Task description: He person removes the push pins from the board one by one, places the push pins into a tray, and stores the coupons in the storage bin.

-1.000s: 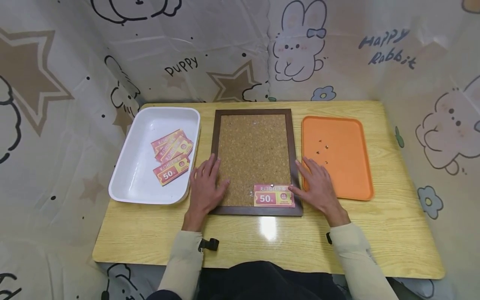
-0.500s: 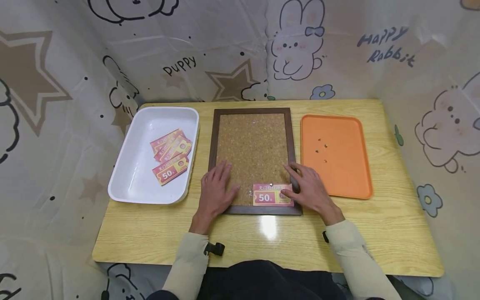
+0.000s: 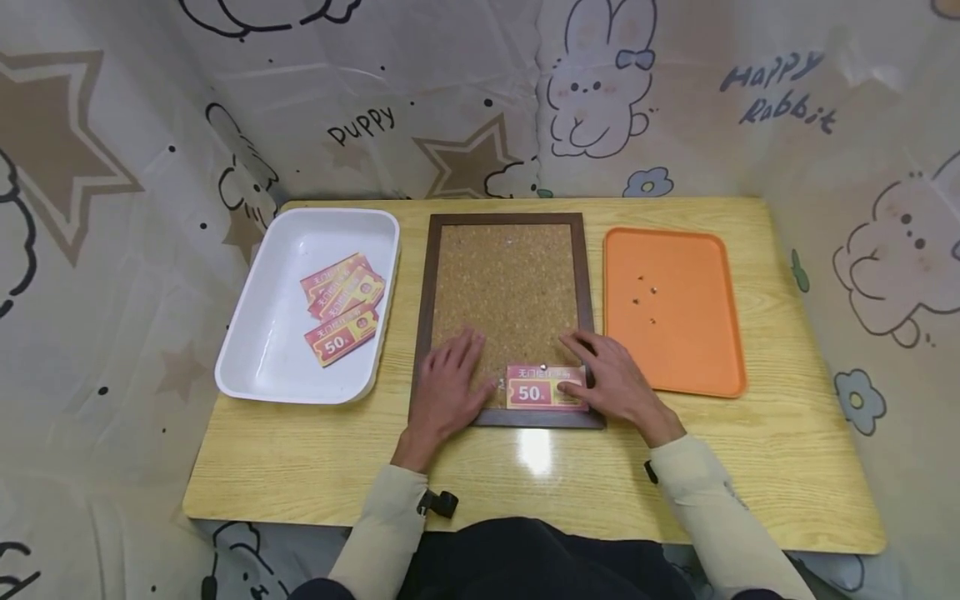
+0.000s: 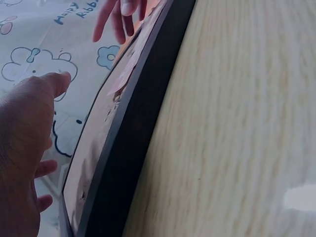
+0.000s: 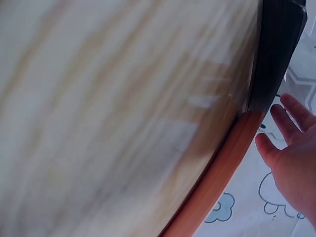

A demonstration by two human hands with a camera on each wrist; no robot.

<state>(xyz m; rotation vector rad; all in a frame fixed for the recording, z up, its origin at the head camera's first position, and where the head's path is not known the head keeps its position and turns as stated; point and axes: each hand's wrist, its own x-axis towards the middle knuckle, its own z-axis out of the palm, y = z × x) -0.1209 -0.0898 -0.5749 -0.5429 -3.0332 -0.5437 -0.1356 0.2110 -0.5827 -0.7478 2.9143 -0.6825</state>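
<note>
A brown-framed corkboard [image 3: 510, 283] lies on the table. At its lower right corner is a pink and yellow coupon [image 3: 529, 393] marked 50, with a small pushpin [image 3: 543, 367] at its top edge. My left hand [image 3: 450, 385], fingers extended, is over the lower left of the board, its thumb pointing toward the coupon. My right hand [image 3: 617, 377] reaches over the right frame edge, thumb over the coupon's right end. The left wrist view shows a gap between my left hand [image 4: 22, 138] and the board. Nothing is held in my right hand [image 5: 296, 165].
Left of the board stands a white tray [image 3: 262, 350] with several coupons [image 3: 341, 333] lying overlapped in it. An orange tray [image 3: 697, 333] on the right holds several small pins [image 3: 653, 291]. The table's front edge [image 3: 300, 523] is close to the person's body.
My left hand has moved right, from the frame's left edge to over the cork. My right hand has shifted left, bringing its thumb farther over the coupon. The coupon has stayed in place.
</note>
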